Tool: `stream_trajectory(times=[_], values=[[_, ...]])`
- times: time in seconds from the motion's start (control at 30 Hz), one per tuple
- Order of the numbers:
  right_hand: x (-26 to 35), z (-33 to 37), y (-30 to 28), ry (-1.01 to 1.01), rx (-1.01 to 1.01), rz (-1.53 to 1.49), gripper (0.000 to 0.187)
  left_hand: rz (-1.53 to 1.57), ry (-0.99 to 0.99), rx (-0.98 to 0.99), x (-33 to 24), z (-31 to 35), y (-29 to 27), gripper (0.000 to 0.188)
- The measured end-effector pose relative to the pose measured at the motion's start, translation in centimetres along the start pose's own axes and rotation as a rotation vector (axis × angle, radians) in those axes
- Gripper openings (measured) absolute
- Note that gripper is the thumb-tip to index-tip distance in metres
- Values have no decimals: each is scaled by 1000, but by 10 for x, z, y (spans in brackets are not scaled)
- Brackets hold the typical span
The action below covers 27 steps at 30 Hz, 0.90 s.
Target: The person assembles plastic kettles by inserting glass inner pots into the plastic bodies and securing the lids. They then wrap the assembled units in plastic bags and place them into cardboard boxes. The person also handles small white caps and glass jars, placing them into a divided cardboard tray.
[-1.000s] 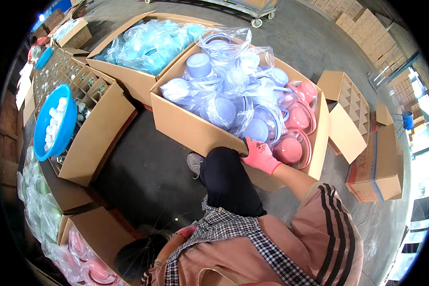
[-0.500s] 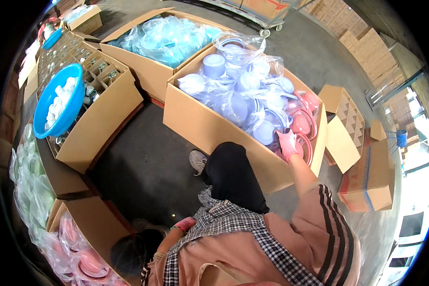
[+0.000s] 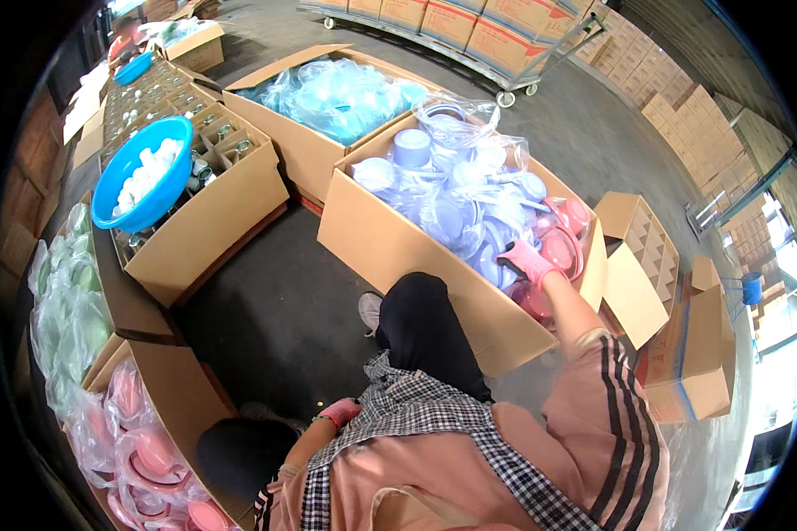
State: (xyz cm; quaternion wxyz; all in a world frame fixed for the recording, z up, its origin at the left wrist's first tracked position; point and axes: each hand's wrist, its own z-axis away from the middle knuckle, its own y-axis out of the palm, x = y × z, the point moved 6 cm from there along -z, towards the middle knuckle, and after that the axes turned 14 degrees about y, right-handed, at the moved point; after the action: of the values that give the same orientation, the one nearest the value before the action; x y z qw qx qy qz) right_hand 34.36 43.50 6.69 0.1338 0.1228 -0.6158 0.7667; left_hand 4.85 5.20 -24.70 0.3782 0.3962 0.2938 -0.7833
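Gloved in pink with dark fingertips, my right hand reaches into a large cardboard box on the right. Its fingers are spread over the bagged plastic pieces; what lies beneath them is hidden. Lavender plastic pieces with handles, in clear bags, fill most of this box. Pink plastic pieces lie at its right end, beside my hand. My left hand, also in a pink glove, rests by my lap against the checked apron. Its fingers are largely hidden, and I see nothing held.
Bagged turquoise pieces fill a box behind. At left, a blue basin of white pieces sits on a divided carton of glass jars. Bagged green and pink pieces stand nearer. A loaded cart stands behind.
My right hand has shifted slightly up and left over the pieces, its fingers now pointing more to the left. The view has tilted up a little. My left hand stays by my lap.
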Motion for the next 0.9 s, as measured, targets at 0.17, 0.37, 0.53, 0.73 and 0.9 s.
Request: stream_trajectory(times=[0.17, 0.37, 0.53, 0.73, 0.9], values=[[35, 40, -71, 94, 118, -334, 42, -80, -147, -3, -20, 26, -10, 68], [20, 27, -7, 91, -33, 55, 45, -56, -101, -19, 9, 1, -3, 68], [95, 78, 18, -209, -380, 173, 55, -56, -192, -212, 30, 10, -1, 71], [94, 124, 44, -508, -199, 120, 41, 629, -465, 44, -53, 79, 11, 58], [79, 103, 54, -357, -127, 227, 54, 384, -265, 177, 6, 40, 42, 55]])
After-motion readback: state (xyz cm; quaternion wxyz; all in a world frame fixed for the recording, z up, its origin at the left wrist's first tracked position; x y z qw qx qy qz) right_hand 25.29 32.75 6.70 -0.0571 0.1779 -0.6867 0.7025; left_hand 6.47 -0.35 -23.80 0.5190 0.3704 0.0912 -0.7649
